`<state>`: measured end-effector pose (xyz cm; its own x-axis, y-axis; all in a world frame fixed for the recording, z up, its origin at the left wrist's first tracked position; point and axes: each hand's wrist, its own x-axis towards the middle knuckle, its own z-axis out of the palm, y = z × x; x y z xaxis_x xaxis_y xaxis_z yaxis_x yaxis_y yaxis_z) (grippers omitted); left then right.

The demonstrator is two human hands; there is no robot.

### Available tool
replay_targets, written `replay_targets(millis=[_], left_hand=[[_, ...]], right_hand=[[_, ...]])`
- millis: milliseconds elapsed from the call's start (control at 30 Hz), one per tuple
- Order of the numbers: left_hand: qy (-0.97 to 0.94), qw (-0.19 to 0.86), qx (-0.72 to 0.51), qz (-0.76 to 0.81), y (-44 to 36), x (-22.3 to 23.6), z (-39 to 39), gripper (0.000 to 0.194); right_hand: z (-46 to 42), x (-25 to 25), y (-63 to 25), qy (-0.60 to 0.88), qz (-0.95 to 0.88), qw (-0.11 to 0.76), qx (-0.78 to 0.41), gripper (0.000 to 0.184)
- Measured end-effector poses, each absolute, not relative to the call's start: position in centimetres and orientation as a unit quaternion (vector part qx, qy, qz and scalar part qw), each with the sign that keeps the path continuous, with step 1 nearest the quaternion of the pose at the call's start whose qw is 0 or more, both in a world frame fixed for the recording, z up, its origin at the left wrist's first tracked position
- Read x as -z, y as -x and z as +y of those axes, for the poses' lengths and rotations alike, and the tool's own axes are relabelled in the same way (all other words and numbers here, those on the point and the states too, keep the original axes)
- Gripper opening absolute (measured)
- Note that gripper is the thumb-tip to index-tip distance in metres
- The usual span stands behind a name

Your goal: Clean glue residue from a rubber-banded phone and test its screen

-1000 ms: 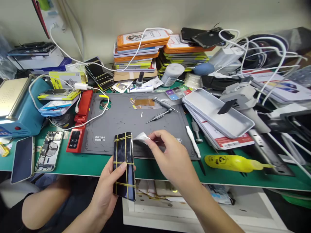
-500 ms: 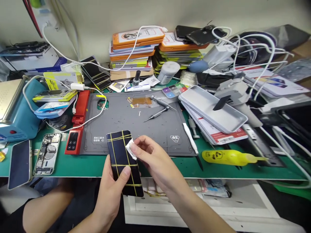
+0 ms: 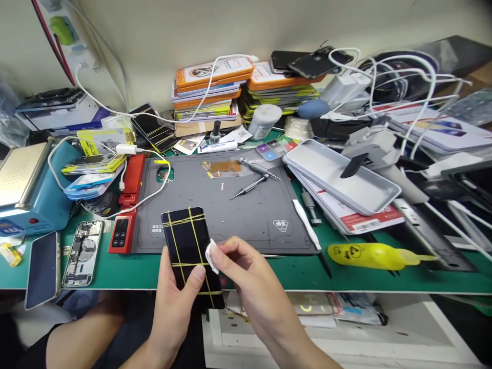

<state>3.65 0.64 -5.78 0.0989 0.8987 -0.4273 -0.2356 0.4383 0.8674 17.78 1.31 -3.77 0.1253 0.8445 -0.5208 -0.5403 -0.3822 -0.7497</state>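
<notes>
While clasping the banded phone (image 3: 186, 243) in left hand (image 3: 172, 297), under the thumb, has slid white tissue (image 3: 211, 256), pinched in right hand (image 3: 249, 279), nearer that thumb. Apparently wiping along the edge.

Looking at a glossy black, glass-like surface on the phone (image 3: 186, 246), with smooth, rubbery-looking yellow bands (image 3: 181, 265). Can't tell paper from cloth on the crumpled white wad (image 3: 210, 257), but looks soft and matt. Reads as matt rubber on the dark grey mat (image 3: 215, 220), plus a smooth green finish on the bench (image 3: 300, 271). Seeing grey metal on the screwdrivers (image 3: 254, 183), smooth red plastic on the device (image 3: 132, 179), semi-matt plastic on the pale tray (image 3: 330, 174), shiny yellow plastic on the bottle (image 3: 361, 256).
</notes>
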Motion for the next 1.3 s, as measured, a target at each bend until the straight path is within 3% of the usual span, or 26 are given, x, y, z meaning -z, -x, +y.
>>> replay_targets(millis=[233, 567, 700, 867, 1033, 1200, 1300], left_hand=[[-0.312, 0.671, -0.422, 0.524, -3.3, 5.5, 0.7, 0.078], [-0.313, 0.651, -0.457, 0.519, -3.1, 5.3, 1.1, 0.077], [-0.289, 0.632, -0.482, 0.534, -3.0, 4.7, 1.5, 0.080], [-0.298, 0.634, -0.481, 0.528, -3.0, 4.4, 1.3, 0.073], [-0.265, 0.648, -0.491, 0.519, -3.3, 4.2, 1.2, 0.073], [-0.245, 0.645, -0.512, 0.511, -3.2, 3.7, 1.7, 0.055], [-0.231, 0.659, -0.509, 0.503, -3.2, 3.7, 1.7, 0.059]], right_hand=[[2.4, 3.0, -17.3, 0.499, -0.114, 0.543, -0.666, 0.060], [2.1, 3.5, -16.6, 0.491, -0.156, 0.573, -0.637, 0.054], [0.7, 3.7, -16.0, 0.501, -0.191, 0.542, -0.648, 0.053], [-2.7, 4.4, -15.2, 0.559, -0.234, 0.545, -0.579, 0.050], [-2.0, 3.5, -14.9, 0.504, -0.173, 0.566, -0.629, 0.049], [-3.0, 3.2, -14.9, 0.493, -0.181, 0.556, -0.645, 0.047], [-2.8, 3.0, -15.0, 0.486, -0.175, 0.562, -0.646, 0.047]])
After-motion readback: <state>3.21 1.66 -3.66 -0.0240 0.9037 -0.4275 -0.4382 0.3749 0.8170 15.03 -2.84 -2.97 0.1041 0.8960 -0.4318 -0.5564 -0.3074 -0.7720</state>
